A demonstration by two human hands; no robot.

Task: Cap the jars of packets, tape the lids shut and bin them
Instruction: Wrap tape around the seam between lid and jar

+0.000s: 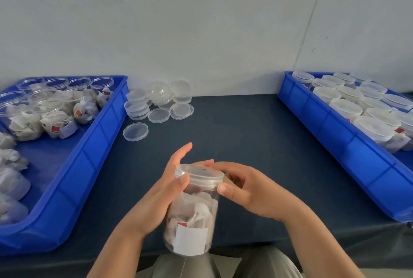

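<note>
Jar of packets (192, 217): clear plastic, nearly upright, held in the air at the middle of the table's near edge, its base over the person's lap (190, 265). Contents: crumpled white packets, one red tag, one white label facing the camera. Its lid (200, 175) is clear and sits on the mouth.

Hold, left side: the left grip (163, 190) lays its palm along the jar's left wall, thumb pressed on the front of the lid's rim, forefinger pointing up past the lid; it clasps the jar.

Hold, right side: the right grip (250, 190) has its thumb on the lid's right front rim and its fingers curled over the far rim; it pinches the lid. A small tan piece (228, 180) shows between this palm and the lid; what it is cannot be told.

Support: table (245, 134), dark blue top, set against a pale wall (201, 31).

Container one: left bin (89, 157), blue, along the table's left edge from the far-left corner to the near edge. It holds open jars (55, 119) filled with packets at its far end, and loose packets (11, 179) along its left side.

Spares: loose lids (161, 103), clear, stacked and scattered at the far edge, left of middle, just beside the left bin. One single lid (135, 131) lies flat, nearer, by that bin's right wall.

Container two: right bin (335, 134), blue, along the table's right edge, holding capped jars (348, 107) in close rows.
</note>
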